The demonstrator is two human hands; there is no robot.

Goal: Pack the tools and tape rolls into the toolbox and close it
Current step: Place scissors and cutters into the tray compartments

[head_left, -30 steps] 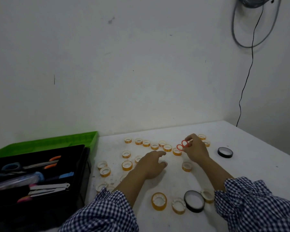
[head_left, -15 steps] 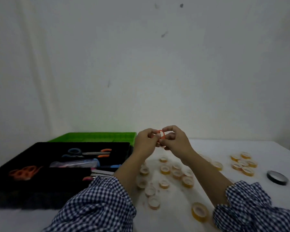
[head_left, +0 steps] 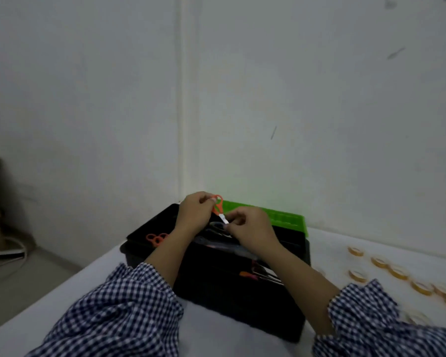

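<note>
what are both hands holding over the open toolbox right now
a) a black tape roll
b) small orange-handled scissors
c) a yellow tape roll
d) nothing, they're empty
B: the left hand grips the orange loops of the orange-handled scissors while the right hand pinches the blade end, above the open black toolbox; the yellow tape rolls lie on the table to the right.

Left hand (head_left: 195,214), right hand (head_left: 251,229): close, curled.
</note>
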